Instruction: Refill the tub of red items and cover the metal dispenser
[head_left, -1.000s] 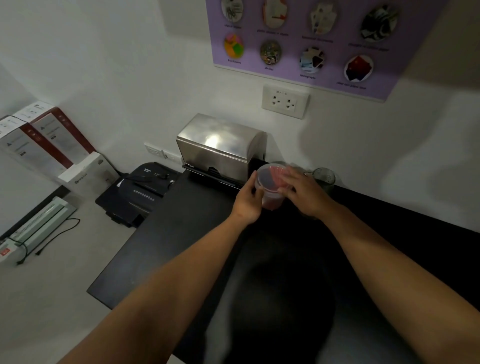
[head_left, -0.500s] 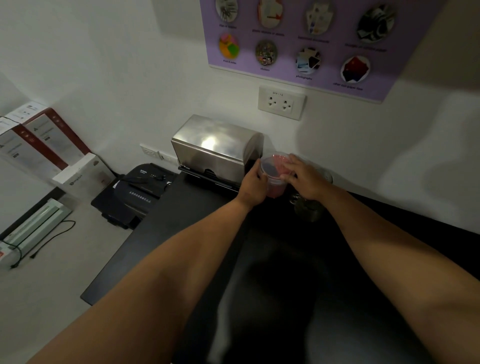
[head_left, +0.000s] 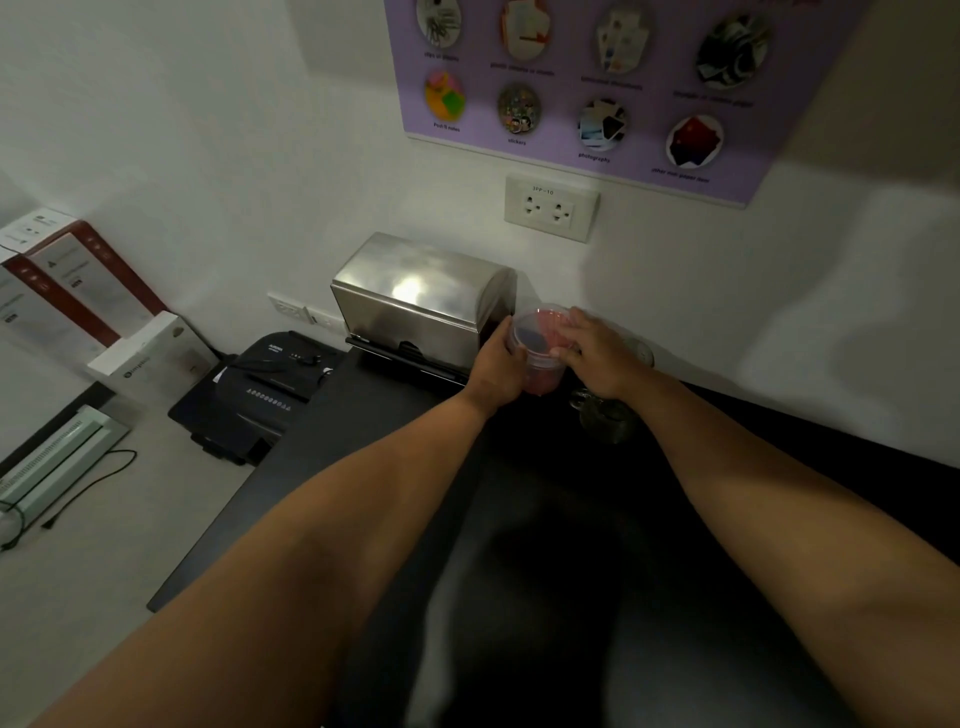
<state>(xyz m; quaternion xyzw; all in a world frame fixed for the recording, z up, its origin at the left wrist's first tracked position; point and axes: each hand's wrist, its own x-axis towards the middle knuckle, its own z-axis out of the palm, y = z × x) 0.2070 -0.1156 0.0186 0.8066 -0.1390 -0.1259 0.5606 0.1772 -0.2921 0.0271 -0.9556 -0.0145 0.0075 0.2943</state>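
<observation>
A clear plastic tub (head_left: 540, 348) with red items inside stands at the back of the black counter (head_left: 363, 441), just right of the shiny metal dispenser (head_left: 421, 296). My left hand (head_left: 496, 366) wraps around the tub's left side. My right hand (head_left: 597, 351) rests over the tub's rim and right side, fingers on the lid. The dispenser's curved cover is down, and a dark slot runs along its front base.
A small glass jar (head_left: 605, 415) stands under my right wrist. A black paper shredder (head_left: 260, 389) sits left of the counter, with white and red boxes (head_left: 67, 296) and a laminator (head_left: 52, 462) on the floor. A wall socket (head_left: 550, 208) and purple poster (head_left: 597, 88) hang above.
Both hands carried the tub away from me toward the wall, beside the dispenser's right end. My right hand stays on its top.
</observation>
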